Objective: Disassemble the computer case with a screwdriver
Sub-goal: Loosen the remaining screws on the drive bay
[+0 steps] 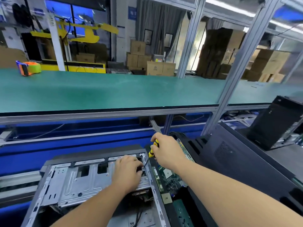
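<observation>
Computer case (85,181): near edge of the bench (282,154).
Circuit boards (170,177): right of it.
Tape dispenser (29,68): far-left on the shelf (114,92) behind.

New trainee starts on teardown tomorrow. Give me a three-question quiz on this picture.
1. Which hand holds the screwdriver?
2. True or false: the left hand rests on the computer case.
3. The tape dispenser lies on: A) green bench B) the case C) a cardboard box.

Key: 1. The right hand. 2. True. 3. A.
</observation>
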